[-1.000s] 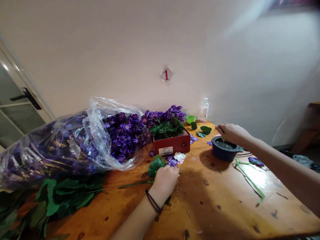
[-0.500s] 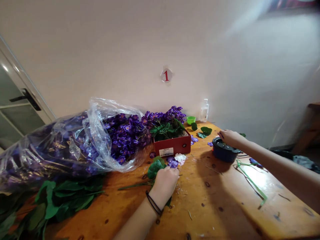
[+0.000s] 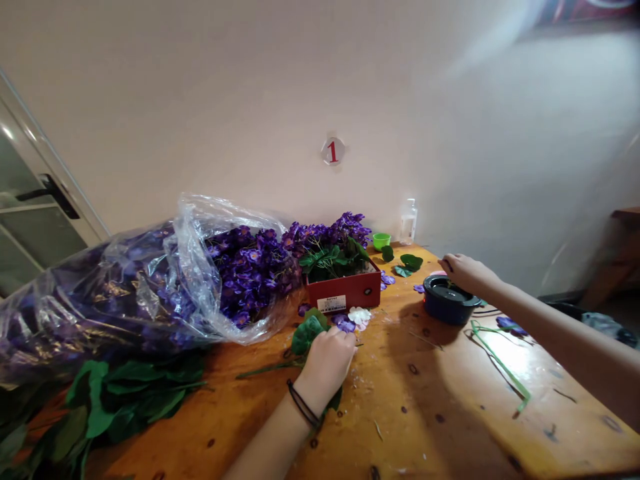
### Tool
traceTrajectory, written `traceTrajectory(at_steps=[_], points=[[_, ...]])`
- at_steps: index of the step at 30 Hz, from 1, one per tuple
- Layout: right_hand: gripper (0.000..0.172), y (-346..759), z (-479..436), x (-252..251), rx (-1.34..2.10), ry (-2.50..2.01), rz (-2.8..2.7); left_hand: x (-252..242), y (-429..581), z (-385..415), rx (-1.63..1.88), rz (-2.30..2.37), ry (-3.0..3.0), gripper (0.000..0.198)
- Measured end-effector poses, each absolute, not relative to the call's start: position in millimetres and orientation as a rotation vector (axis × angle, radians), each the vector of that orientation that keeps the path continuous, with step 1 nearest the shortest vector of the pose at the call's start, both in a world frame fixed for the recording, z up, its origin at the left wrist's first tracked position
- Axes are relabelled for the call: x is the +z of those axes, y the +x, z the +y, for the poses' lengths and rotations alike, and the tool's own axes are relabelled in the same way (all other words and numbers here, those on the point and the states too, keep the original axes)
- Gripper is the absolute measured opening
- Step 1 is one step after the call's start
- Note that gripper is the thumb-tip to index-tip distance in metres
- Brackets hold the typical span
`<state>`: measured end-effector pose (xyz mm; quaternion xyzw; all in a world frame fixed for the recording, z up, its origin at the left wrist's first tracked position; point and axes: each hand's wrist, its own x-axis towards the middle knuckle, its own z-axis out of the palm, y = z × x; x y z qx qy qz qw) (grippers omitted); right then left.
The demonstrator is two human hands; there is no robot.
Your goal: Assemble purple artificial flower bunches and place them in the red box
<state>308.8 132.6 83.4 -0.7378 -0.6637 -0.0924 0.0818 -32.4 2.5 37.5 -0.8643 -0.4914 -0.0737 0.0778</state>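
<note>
My left hand, with a dark band at the wrist, is closed around a green leafy stem. Its leaves stick out on both sides of the fist, and the part inside the fingers is hidden. Over the round dark-blue pot on the right, my right hand is held with its fingers pinched. What it holds is too small and too hidden to name. A pinkish edge shows by the pot's far rim. Just beyond my left hand lie a purple petal piece and a white one.
A red box with leaves and purple flowers stands behind my left hand. A clear bag of purple flowers and loose green leaves fill the left. A green cup, a clear bottle and a green strip are on the table.
My right hand has shifted slightly over the pot, with the wrist turned a little. The left hand keeps its hold on the leafy stem, and the view has moved very slightly.
</note>
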Motion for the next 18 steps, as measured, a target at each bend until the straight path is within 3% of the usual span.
traceTrajectory(at_steps=[18], points=[[0.044, 306.3, 124.5, 87.1, -0.09, -2.214, -1.724, 33.4, -41.9, 9.4, -0.442, -1.34, -2.485, 0.011]])
